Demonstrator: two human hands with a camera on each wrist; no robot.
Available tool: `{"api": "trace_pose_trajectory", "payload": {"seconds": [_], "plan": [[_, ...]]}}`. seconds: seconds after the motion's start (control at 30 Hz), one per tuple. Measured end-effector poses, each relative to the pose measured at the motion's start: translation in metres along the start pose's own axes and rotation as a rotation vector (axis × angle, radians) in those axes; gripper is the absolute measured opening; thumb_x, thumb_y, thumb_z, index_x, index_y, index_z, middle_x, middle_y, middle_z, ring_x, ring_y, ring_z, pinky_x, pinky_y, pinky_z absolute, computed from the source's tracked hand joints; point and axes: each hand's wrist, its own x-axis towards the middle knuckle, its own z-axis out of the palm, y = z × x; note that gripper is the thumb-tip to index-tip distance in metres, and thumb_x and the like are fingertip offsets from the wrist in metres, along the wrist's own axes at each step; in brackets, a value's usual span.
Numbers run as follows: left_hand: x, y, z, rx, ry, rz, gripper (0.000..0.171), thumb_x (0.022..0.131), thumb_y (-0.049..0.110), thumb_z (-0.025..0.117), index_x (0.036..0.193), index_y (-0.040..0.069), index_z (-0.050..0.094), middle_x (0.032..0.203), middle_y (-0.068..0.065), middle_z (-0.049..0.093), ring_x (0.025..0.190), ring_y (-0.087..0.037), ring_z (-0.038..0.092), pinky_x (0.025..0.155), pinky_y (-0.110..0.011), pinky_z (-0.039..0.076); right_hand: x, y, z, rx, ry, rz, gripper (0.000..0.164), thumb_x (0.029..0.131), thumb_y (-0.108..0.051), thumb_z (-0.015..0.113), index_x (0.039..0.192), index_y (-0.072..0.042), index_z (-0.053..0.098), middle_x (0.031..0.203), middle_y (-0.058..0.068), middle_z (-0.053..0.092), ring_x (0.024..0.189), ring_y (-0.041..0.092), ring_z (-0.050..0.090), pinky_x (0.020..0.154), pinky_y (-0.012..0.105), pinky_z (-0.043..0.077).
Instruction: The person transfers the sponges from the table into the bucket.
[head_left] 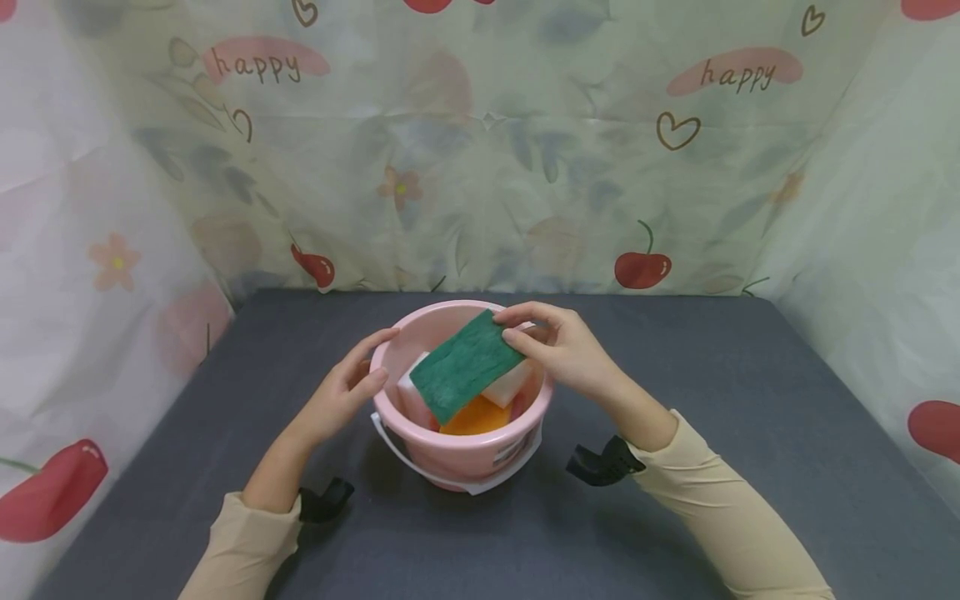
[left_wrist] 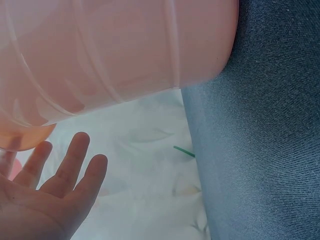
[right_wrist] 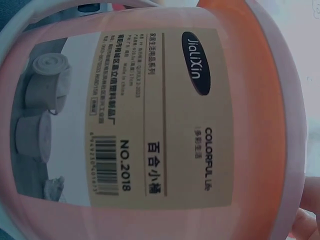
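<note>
A pink bucket (head_left: 454, 460) stands on the table in the head view. My right hand (head_left: 564, 343) is above its right rim and pinches a green scouring pad (head_left: 467, 367) by one corner, between thumb and fingers. The pad slants across the bucket's mouth. Beneath it, an orange item (head_left: 477, 417) and white items (head_left: 510, 383) lie inside, partly covered. At the left rim, my left hand (head_left: 347, 387) rests with thumb and index finger against the bucket; the left wrist view shows its other fingers (left_wrist: 67, 167) extended beside the wall. The right wrist view mostly shows the bucket's label (right_wrist: 150, 120).
The bucket's white handle (head_left: 480, 483) hangs down at the front. A dark grey cloth (head_left: 660, 525) covers the table. Printed curtains (head_left: 487, 167) with cherries and hearts enclose the back and sides. Black wrist mounts (head_left: 600, 463) sit at both sleeves.
</note>
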Motion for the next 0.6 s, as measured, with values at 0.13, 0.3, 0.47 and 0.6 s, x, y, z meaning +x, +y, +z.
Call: {"api": "trace_pose_trajectory", "payload": {"seconds": [0.13,0.3,0.47,0.6], "plan": [[0.0002,-0.0010,-0.0003,-0.003,-0.001,0.006,0.051,0.096,0.016,0.043,0.145,0.015,0.029,0.149,-0.018,0.029,0.116,-0.039,0.049,0.078,-0.021,0.049,0.0016,-0.0012,0.0024,-0.022,-0.028,-0.004,0.029,0.091,-0.009,0.057,0.119,-0.002,0.059,0.126,0.015,0.057,0.109,0.029,0.062,0.089,0.032,0.051],[0.0003,-0.0015,-0.0007,-0.012,-0.006,0.019,0.051,0.096,0.015,0.042,0.145,0.014,0.029,0.148,-0.019,0.030,0.115,-0.037,0.049,0.077,-0.022,0.050,0.0028,-0.0031,0.0049,-0.032,-0.057,-0.004,0.028,0.091,-0.006,0.057,0.119,-0.001,0.058,0.125,0.016,0.057,0.108,0.030,0.062,0.089,0.034,0.051],[0.0006,-0.0013,-0.0011,-0.011,-0.007,0.021,0.050,0.096,0.015,0.042,0.145,0.014,0.029,0.147,-0.019,0.031,0.113,-0.034,0.050,0.076,-0.023,0.051,0.0034,-0.0042,0.0060,-0.071,-0.076,-0.036,0.029,0.090,-0.004,0.056,0.119,0.000,0.058,0.124,0.017,0.058,0.104,0.029,0.063,0.088,0.034,0.052],[0.0008,-0.0013,-0.0011,-0.011,-0.007,0.021,0.050,0.096,0.015,0.043,0.145,0.014,0.029,0.146,-0.020,0.032,0.112,-0.034,0.050,0.076,-0.023,0.050,0.0040,-0.0043,0.0070,-0.093,-0.094,-0.061,0.030,0.090,-0.003,0.056,0.119,0.001,0.057,0.122,0.019,0.059,0.103,0.029,0.064,0.088,0.037,0.052]]}}
